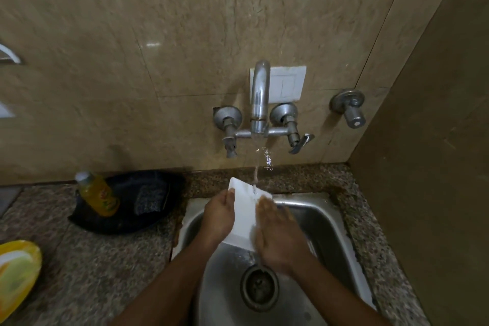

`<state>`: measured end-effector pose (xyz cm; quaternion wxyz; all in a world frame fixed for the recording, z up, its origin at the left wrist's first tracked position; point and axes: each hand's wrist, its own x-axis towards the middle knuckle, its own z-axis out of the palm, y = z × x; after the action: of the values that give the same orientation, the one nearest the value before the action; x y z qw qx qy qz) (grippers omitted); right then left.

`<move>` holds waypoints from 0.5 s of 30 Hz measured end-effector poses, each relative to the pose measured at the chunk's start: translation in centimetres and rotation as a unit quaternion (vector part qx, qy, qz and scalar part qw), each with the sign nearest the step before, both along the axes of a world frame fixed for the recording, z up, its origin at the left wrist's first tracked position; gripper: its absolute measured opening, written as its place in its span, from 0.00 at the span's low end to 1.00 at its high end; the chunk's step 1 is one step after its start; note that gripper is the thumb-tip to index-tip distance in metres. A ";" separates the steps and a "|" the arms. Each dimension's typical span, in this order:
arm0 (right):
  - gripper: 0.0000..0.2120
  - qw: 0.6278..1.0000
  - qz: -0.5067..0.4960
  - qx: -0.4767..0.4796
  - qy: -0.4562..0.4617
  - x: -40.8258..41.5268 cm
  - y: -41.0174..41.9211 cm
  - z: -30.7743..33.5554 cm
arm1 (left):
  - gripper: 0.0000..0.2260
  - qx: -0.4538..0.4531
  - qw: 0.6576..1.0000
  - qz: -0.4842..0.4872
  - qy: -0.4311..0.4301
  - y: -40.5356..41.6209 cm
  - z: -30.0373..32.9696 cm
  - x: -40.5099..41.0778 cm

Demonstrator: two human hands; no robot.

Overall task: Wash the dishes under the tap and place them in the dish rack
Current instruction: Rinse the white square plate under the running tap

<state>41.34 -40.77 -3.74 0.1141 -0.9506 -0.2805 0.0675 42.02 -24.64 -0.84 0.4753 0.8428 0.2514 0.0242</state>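
A white square plate [244, 213] is held tilted over the steel sink [325, 222], under the running stream from the wall tap [260, 95]. My left hand [218, 217] grips the plate's left edge with the thumb on top. My right hand [277, 235] lies flat against the plate's right side, fingers together, rubbing its surface. Water hits the plate near its upper right corner and runs down toward the drain [259, 286]. No dish rack shows in this view.
On the granite counter at left a black tray [158, 188] holds a yellow dish-soap bottle [99, 193] and a scrub pad [148, 200]. A yellow-green plate [16, 272] lies at the far left edge. A brown side wall closes the right.
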 end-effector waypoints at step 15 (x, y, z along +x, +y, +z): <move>0.34 0.998 0.048 0.023 -0.038 -0.2 0.4 -0.6 | 0.17 0.031 0.998 -0.004 -0.057 1.3 1.4 1.5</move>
<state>41.16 -40.34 -4.31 0.1224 -0.9352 -0.3310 0.0305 43.48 -23.38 0.57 0.4622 0.8557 0.2195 0.0777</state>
